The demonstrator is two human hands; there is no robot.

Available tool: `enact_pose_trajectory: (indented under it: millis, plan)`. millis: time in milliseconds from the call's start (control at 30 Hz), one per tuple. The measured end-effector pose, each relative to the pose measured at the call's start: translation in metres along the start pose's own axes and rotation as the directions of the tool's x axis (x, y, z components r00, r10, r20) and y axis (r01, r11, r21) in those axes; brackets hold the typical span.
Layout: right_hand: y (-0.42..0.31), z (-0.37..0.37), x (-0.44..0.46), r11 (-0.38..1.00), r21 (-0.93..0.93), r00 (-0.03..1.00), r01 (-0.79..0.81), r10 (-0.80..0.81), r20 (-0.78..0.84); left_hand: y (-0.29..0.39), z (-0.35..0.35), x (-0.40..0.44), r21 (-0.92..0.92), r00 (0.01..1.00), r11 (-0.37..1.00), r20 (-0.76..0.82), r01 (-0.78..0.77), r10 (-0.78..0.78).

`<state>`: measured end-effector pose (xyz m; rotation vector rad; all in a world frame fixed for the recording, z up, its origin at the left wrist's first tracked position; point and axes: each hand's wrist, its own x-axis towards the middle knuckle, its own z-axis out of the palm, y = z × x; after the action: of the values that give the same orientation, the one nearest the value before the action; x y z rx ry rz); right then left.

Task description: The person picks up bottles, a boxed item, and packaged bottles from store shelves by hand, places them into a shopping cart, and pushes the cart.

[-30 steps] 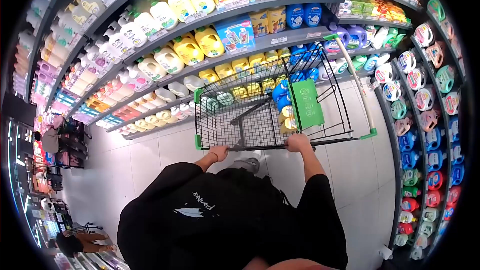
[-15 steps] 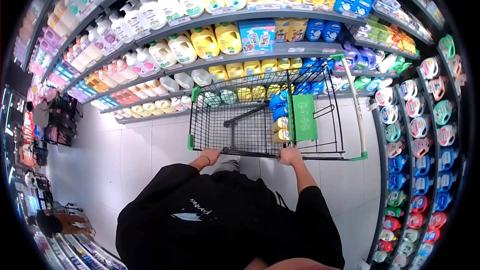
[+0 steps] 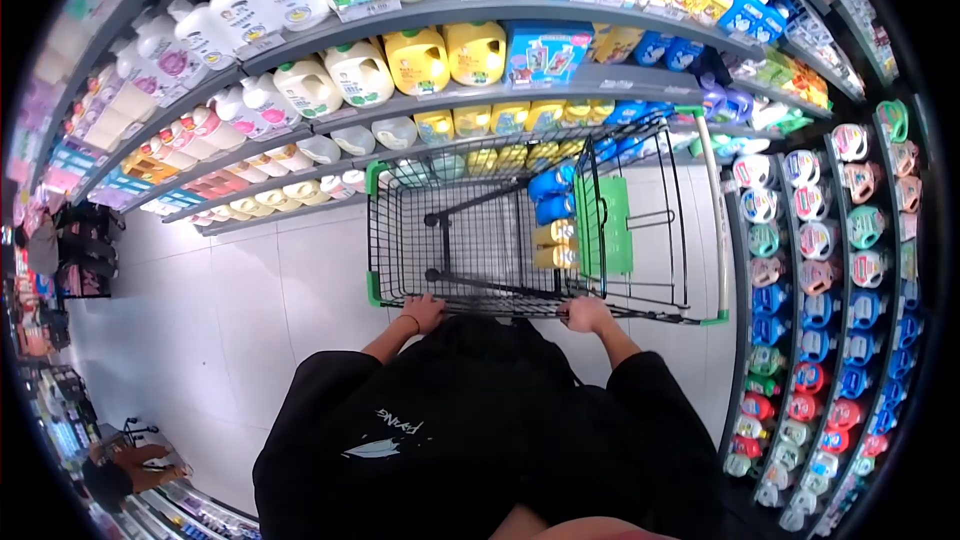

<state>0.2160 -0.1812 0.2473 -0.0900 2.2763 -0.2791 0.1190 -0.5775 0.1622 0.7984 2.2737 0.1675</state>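
Observation:
A black wire shopping cart with green corners stands sideways in front of me. My left hand is wrapped around the cart's near side rim, close to its left end. Farther right along that rim, my right hand is closed on it as well. Inside the basket, blue bottles and yellow-capped containers lie against the green panel of the fold-down seat. The cart's pale handlebar is at the right end, with neither hand on it.
Shelves of pump bottles and jugs curve along the far side, right behind the cart. A rack of detergent bottles stands at the right. White tiled floor stretches left, where a person is at the lower left.
The far shelves look larger and closer, and the cart sits slightly farther left in view. Both hands keep their hold on the rim.

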Motion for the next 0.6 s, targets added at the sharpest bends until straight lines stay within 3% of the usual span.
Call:
enact_pose_trajectory:
  millis: [200, 400, 467, 567, 600]
  plan:
    - [-0.016, -0.011, 0.007, 0.997, 0.076, 1.000, 0.015, -0.015, 0.003, -0.013, -0.020, -0.004, -0.068, 0.996, 0.998, 0.085, 0.010, -0.004]
    - [-0.022, 0.001, 0.013, 0.992, 0.110, 0.993, 0.064, -0.052, -0.108, -0.021, -0.031, -0.011, -0.093, 0.995, 0.995, 0.093, 0.033, -0.024]
    - [-0.023, 0.010, 0.016, 0.972, 0.225, 0.993, 0.068, -0.044, -0.107, -0.028, -0.027, -0.013, -0.081, 0.997, 0.996, 0.078, 0.023, -0.017]
    - [-0.019, 0.034, 0.016, 0.916, 0.299, 0.945, 0.266, -0.186, -0.270, -0.031, -0.030, -0.008, -0.091, 0.994, 0.994, 0.097, 0.058, -0.049]
    - [-0.015, 0.036, 0.013, 0.889, 0.313, 0.937, 0.335, -0.281, -0.206, -0.030, -0.034, -0.006, -0.097, 0.991, 0.992, 0.114, 0.082, -0.071]
